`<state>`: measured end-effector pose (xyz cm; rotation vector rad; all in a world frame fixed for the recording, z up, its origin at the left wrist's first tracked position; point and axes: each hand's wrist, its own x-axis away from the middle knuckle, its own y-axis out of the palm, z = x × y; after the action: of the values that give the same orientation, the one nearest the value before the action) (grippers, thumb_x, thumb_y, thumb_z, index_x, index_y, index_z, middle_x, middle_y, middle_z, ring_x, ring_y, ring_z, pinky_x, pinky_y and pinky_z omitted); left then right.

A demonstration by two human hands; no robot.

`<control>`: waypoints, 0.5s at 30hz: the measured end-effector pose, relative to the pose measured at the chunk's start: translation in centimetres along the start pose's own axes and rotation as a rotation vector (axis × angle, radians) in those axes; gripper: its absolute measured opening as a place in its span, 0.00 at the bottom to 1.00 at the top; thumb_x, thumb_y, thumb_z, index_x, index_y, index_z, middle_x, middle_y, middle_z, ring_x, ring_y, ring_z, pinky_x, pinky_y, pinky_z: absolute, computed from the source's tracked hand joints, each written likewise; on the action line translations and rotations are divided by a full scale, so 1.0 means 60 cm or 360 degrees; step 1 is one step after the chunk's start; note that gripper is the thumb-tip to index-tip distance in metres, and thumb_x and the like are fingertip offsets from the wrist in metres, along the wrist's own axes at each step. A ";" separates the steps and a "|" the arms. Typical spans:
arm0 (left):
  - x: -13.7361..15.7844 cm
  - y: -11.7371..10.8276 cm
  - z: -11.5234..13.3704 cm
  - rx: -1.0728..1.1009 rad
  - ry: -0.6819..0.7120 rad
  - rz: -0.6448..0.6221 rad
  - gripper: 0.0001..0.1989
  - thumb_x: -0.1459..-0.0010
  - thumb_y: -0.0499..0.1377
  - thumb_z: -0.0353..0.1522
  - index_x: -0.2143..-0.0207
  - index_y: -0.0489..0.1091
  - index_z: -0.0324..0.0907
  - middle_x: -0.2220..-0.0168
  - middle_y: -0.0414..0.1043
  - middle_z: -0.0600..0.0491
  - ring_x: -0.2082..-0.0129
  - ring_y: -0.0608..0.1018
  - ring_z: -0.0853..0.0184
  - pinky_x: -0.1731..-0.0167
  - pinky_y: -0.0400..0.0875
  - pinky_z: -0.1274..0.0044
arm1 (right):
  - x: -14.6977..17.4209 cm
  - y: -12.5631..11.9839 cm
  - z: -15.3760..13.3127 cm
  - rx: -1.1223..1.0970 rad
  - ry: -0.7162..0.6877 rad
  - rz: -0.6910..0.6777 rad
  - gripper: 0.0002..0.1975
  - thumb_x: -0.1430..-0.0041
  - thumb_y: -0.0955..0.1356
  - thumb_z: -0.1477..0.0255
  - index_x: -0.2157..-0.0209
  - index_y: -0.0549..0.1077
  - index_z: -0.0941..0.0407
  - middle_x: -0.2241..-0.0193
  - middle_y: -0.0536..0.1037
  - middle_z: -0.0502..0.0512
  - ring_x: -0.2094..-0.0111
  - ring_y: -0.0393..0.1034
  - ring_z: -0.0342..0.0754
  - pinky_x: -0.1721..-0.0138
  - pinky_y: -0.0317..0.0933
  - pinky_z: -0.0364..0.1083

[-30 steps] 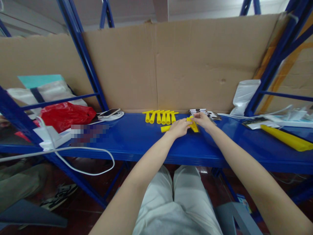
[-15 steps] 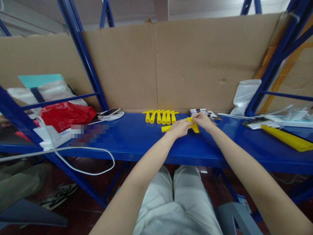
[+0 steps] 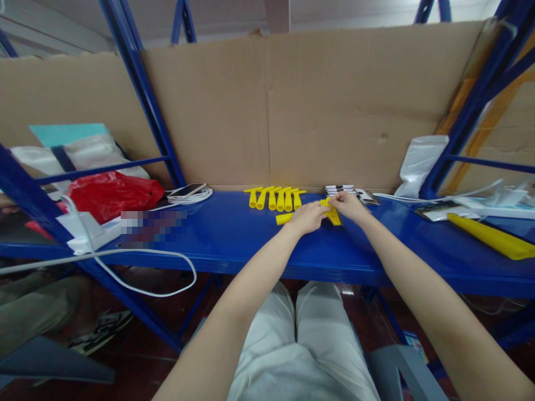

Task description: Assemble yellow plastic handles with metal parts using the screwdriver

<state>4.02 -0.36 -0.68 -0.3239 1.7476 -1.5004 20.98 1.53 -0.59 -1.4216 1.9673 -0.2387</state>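
A yellow plastic scraper lies low over the blue table, its round handle pointing left and its wide head at the right. My left hand is wrapped over its middle and hides that part. At the head, the fingers of my right hand are pinched together against the upper edge; whatever is between the fingertips is too small to make out. Behind my left hand, several similar yellow scrapers stand in a row, handle ends toward me.
Small black-and-white packets lie just behind my right hand. A phone rests on coiled white cable at the left, near a red plastic bag. A long yellow piece lies at the right. Cardboard walls off the back.
Both hands stay in nearly the same place on the yellow scraper. The whole view has shifted very slightly; nothing else has visibly moved.
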 end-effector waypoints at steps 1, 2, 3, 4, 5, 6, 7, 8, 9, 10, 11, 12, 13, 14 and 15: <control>0.000 0.000 0.000 0.0002 0.0002 0.0000 0.19 0.34 0.50 0.33 0.44 0.70 0.51 0.52 0.72 0.49 0.51 0.76 0.62 0.54 0.71 0.73 | 0.000 -0.001 0.000 -0.0006 -0.0001 -0.0003 0.07 0.50 0.66 0.76 0.79 0.66 0.55 0.80 0.69 0.48 0.74 0.65 0.43 0.66 0.63 0.44; 0.000 0.001 -0.001 0.0008 0.0003 -0.0001 0.19 0.34 0.50 0.33 0.44 0.70 0.50 0.52 0.72 0.49 0.51 0.76 0.61 0.54 0.71 0.73 | 0.001 -0.002 -0.001 -0.0020 0.0002 -0.0007 0.07 0.50 0.67 0.76 0.79 0.66 0.55 0.79 0.70 0.48 0.73 0.65 0.44 0.65 0.63 0.45; -0.001 0.001 -0.001 0.0017 0.0004 -0.0001 0.18 0.34 0.50 0.33 0.44 0.70 0.50 0.52 0.72 0.49 0.51 0.76 0.61 0.53 0.71 0.73 | 0.002 -0.002 -0.002 -0.0039 0.0012 -0.0012 0.07 0.50 0.67 0.76 0.79 0.66 0.55 0.79 0.70 0.48 0.73 0.65 0.44 0.64 0.63 0.45; -0.001 0.001 -0.001 0.0028 0.0003 0.0001 0.18 0.34 0.50 0.33 0.44 0.70 0.50 0.52 0.72 0.49 0.50 0.76 0.61 0.53 0.71 0.73 | 0.003 -0.002 -0.004 -0.0063 0.0027 -0.0013 0.07 0.50 0.67 0.76 0.79 0.66 0.55 0.79 0.70 0.48 0.73 0.65 0.44 0.63 0.64 0.46; -0.001 0.001 -0.001 0.0040 0.0001 0.0005 0.18 0.34 0.50 0.33 0.44 0.70 0.49 0.52 0.72 0.49 0.50 0.76 0.61 0.53 0.71 0.73 | 0.005 -0.002 -0.006 -0.0094 0.0044 -0.0015 0.07 0.50 0.67 0.76 0.79 0.66 0.55 0.79 0.69 0.47 0.73 0.65 0.44 0.62 0.63 0.46; -0.001 0.002 -0.001 0.0052 -0.0003 0.0009 0.18 0.34 0.51 0.33 0.44 0.70 0.49 0.52 0.72 0.48 0.50 0.76 0.61 0.53 0.71 0.73 | 0.006 -0.001 -0.009 -0.0133 0.0065 -0.0018 0.07 0.50 0.67 0.77 0.79 0.65 0.55 0.80 0.69 0.47 0.73 0.65 0.43 0.62 0.63 0.45; -0.001 0.002 -0.001 0.0063 -0.0006 0.0015 0.18 0.34 0.51 0.33 0.45 0.71 0.49 0.52 0.72 0.49 0.50 0.76 0.61 0.53 0.71 0.73 | 0.008 -0.001 -0.012 -0.0179 0.0089 -0.0021 0.07 0.50 0.67 0.77 0.79 0.65 0.55 0.80 0.68 0.47 0.73 0.64 0.43 0.63 0.63 0.45; -0.001 0.002 -0.001 0.0073 -0.0008 0.0023 0.18 0.34 0.51 0.32 0.45 0.71 0.49 0.52 0.72 0.49 0.51 0.76 0.61 0.53 0.71 0.73 | 0.008 0.000 -0.015 -0.0227 0.0118 -0.0021 0.07 0.50 0.67 0.78 0.78 0.65 0.55 0.80 0.68 0.47 0.74 0.64 0.42 0.63 0.63 0.45; -0.001 0.002 -0.001 0.0082 -0.0011 0.0031 0.18 0.34 0.51 0.32 0.45 0.71 0.49 0.52 0.72 0.49 0.51 0.76 0.61 0.53 0.71 0.73 | 0.008 0.000 -0.017 -0.0272 0.0155 -0.0013 0.07 0.50 0.67 0.78 0.78 0.64 0.55 0.80 0.68 0.46 0.75 0.63 0.42 0.64 0.62 0.44; -0.001 0.002 -0.001 0.0093 -0.0017 0.0040 0.18 0.34 0.51 0.32 0.45 0.71 0.49 0.52 0.72 0.49 0.51 0.76 0.61 0.53 0.71 0.73 | 0.008 0.000 -0.020 -0.0315 0.0200 0.0004 0.08 0.51 0.66 0.79 0.77 0.64 0.55 0.80 0.67 0.46 0.75 0.63 0.42 0.65 0.62 0.44; -0.001 0.002 -0.001 0.0104 -0.0028 0.0051 0.18 0.34 0.51 0.32 0.45 0.71 0.49 0.52 0.72 0.49 0.51 0.76 0.61 0.53 0.71 0.73 | 0.007 0.000 -0.022 -0.0354 0.0256 0.0036 0.08 0.51 0.66 0.80 0.77 0.63 0.55 0.81 0.67 0.46 0.76 0.62 0.42 0.66 0.61 0.44; -0.001 0.002 -0.001 0.0115 -0.0044 0.0064 0.18 0.34 0.51 0.32 0.45 0.71 0.49 0.52 0.72 0.48 0.51 0.76 0.61 0.53 0.71 0.72 | 0.006 -0.002 -0.024 -0.0384 0.0309 0.0075 0.08 0.51 0.66 0.80 0.76 0.63 0.55 0.81 0.67 0.46 0.76 0.62 0.41 0.67 0.61 0.43; -0.001 0.001 -0.002 0.0125 -0.0067 0.0079 0.18 0.34 0.51 0.32 0.44 0.70 0.48 0.52 0.72 0.48 0.51 0.76 0.61 0.52 0.71 0.72 | 0.005 -0.003 -0.025 -0.0402 0.0345 0.0101 0.08 0.52 0.66 0.80 0.76 0.64 0.55 0.80 0.68 0.46 0.76 0.62 0.42 0.67 0.60 0.43; -0.001 0.000 -0.002 0.0135 -0.0094 0.0095 0.19 0.34 0.51 0.32 0.44 0.70 0.47 0.51 0.72 0.48 0.50 0.76 0.60 0.52 0.70 0.72 | 0.005 -0.006 -0.026 -0.0409 0.0358 0.0112 0.07 0.52 0.67 0.79 0.76 0.65 0.55 0.80 0.68 0.46 0.75 0.63 0.42 0.66 0.60 0.44; -0.001 -0.001 -0.003 0.0143 -0.0125 0.0111 0.19 0.35 0.51 0.31 0.43 0.70 0.46 0.51 0.72 0.47 0.50 0.76 0.60 0.51 0.70 0.72 | 0.005 -0.009 -0.027 -0.0410 0.0353 0.0097 0.05 0.52 0.67 0.78 0.76 0.66 0.56 0.79 0.70 0.47 0.74 0.63 0.42 0.66 0.60 0.44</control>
<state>3.90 -0.18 -0.62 -0.2694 1.6090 -1.4914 20.33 0.66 0.75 -1.5477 2.2857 -0.1221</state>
